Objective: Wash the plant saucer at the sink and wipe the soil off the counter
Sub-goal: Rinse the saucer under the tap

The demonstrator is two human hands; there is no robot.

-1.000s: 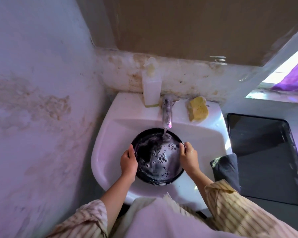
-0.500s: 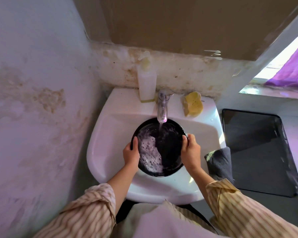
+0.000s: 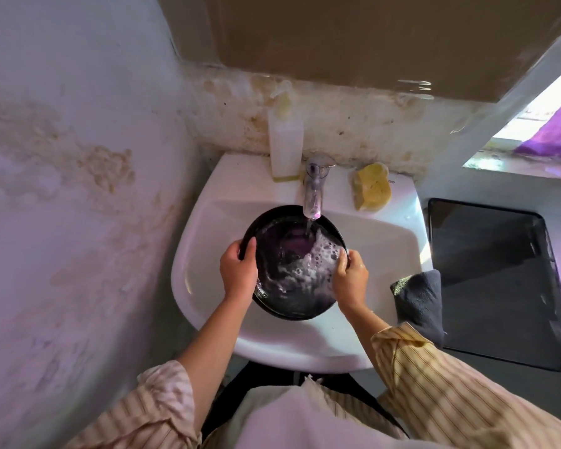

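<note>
Daylight from window (image 3: 531, 118) upper right; purple cast, wide-angle edge bending, soft corners.

A cramped home washroom corner: white ceramic sink (image 3: 208, 254) fixed to stained, peeling walls (image 3: 78, 157), chrome tap (image 3: 314, 189) running, soap bottle (image 3: 285, 147) at twelve o'clock, yellow sponge (image 3: 371, 186) at one o'clock.

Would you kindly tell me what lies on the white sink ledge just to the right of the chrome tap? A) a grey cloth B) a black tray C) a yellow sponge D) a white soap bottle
C: the yellow sponge rests on the back ledge of the white sink, right of the chrome tap, while the tall white bottle stands on the tap's left.
</note>
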